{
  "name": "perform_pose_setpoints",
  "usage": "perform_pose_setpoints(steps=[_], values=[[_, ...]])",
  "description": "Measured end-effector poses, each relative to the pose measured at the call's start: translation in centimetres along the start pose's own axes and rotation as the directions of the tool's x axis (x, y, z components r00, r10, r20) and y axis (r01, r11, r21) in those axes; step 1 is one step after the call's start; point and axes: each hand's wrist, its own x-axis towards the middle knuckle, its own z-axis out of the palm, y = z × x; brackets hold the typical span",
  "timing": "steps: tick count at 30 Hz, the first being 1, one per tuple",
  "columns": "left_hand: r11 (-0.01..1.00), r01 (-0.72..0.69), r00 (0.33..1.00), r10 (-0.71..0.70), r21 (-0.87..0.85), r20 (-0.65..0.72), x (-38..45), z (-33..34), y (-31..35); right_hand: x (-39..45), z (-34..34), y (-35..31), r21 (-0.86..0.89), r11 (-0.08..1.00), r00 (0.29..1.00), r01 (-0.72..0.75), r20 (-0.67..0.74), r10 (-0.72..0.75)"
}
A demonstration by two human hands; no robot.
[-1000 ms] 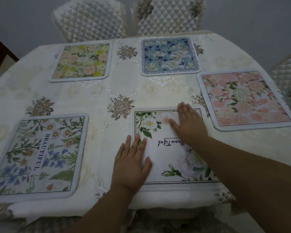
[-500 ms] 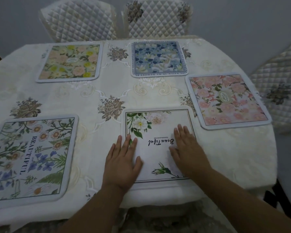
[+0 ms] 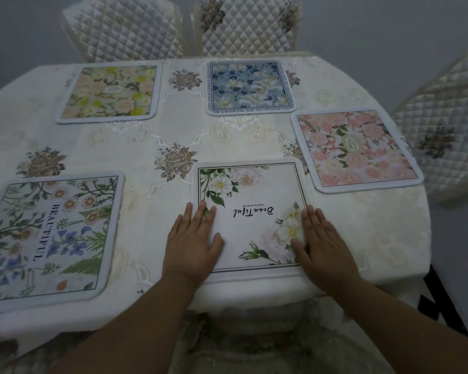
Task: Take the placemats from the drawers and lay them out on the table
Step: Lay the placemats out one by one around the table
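A cream embroidered tablecloth covers the table, quilted chairs behind it. Five floral placemats lie flat on the cloth — the white one sits nearest me. My left hand and right hand press on its near corners, palms flat, fingers spread — gripping nothing.

Dim, flat, bluish indoor light; soft shadows only; no glare; wide-angle bowing toward 3 and 9 o'clock; slight softness.

Dim room; quilted chairs against grey wall.
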Motion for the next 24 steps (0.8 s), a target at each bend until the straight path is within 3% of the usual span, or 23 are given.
perform_pose_setpoints(steps=[4,9,18,22,24], values=[[1.000,-0.012,1.000,0.012,0.001,-0.016,-0.2,0.0,0.1,0.1,0.2,0.1,-0.010,1.000,1.000,-0.003,-0.022,0.002],[0.961,-0.266,0.963,0.262,0.080,0.062,-1.2,0.6,2.5,0.1,0.3,0.2,-0.009,1.000,1.000,-0.008,-0.021,0.008],[0.994,0.075,0.997,-0.077,0.077,0.024,-4.5,0.9,1.2,0.2,0.5,0.3,-0.014,1.000,0.999,0.012,-0.037,-0.012],[0.983,0.168,0.965,-0.179,0.070,0.191,-4.5,-0.4,2.3,0.2,-0.5,-0.2,-0.006,1.000,0.999,-0.018,0.030,0.018],[0.975,0.203,0.913,-0.220,0.085,0.343,-2.8,-2.3,2.7,0.9,-2.3,-0.6,-0.018,0.999,0.985,-0.047,0.165,0.049]])
